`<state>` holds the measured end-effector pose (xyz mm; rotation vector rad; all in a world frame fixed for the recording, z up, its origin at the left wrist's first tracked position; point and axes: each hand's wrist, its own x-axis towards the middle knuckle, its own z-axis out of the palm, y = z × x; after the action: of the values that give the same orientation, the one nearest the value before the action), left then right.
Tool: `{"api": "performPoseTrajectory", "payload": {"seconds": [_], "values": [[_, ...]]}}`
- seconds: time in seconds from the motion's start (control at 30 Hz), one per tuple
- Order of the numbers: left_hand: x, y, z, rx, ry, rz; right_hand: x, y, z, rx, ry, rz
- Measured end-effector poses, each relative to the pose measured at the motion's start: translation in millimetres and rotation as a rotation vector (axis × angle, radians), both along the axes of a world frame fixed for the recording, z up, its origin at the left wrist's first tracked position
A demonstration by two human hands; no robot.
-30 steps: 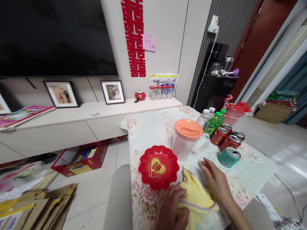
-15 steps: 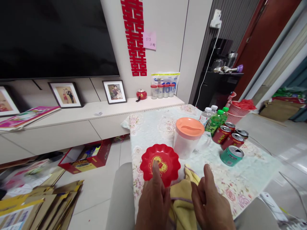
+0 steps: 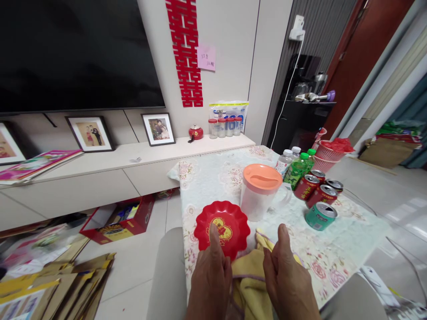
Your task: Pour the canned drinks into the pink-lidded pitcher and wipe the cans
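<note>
Both my hands are raised over the near edge of the table, apart from each other, with nothing visible in them. My left hand [image 3: 211,278] points a digit upward in front of the red scalloped plate [image 3: 230,218], covering part of its near rim. Likewise, my right hand [image 3: 288,278] has a digit standing up and another apart from it; its remaining fingers are partly hidden. A yellow cloth [image 3: 250,284] lies crumpled between and behind the hands. Beyond the plate stands a translucent plastic pitcher [image 3: 255,202] with an orange lid, its handle to the right.
A teal can [image 3: 321,216], several red cans [image 3: 306,187] and plastic bottles [image 3: 296,171] stand at the table's right. Pink baskets [image 3: 325,158] are behind them. On the left floor lie flattened cardboard [image 3: 80,289] and a red box [image 3: 133,222]. A white power strip [image 3: 378,284] is at lower right.
The view has shifted slightly. Both hands keep nearly the same pose, a little more to the left in the picture. The plate, pitcher and cloth have stayed in place.
</note>
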<state>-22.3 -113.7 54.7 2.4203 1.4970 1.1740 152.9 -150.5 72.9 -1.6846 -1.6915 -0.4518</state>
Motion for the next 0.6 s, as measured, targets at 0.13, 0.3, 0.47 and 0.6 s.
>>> {"api": "performPoseTrajectory", "payload": {"seconds": [0.13, 0.3, 0.47, 0.6], "values": [[2, 0, -0.5, 0.012, 0.001, 0.008, 0, -1, 1.3, 0.006, 0.035, 0.014], [3, 1, 1.7, 0.015, -0.011, 0.001, 1, -3, 2.8, -0.002, 0.043, 0.011], [3, -1, -3.3, -0.046, -0.023, 0.013, 4, 1, -2.9, -0.035, 0.079, 0.070], [-1, 0, -3.3, -0.089, -0.012, 0.038, 4, -9, -10.4, -0.143, 0.187, 0.224]]}}
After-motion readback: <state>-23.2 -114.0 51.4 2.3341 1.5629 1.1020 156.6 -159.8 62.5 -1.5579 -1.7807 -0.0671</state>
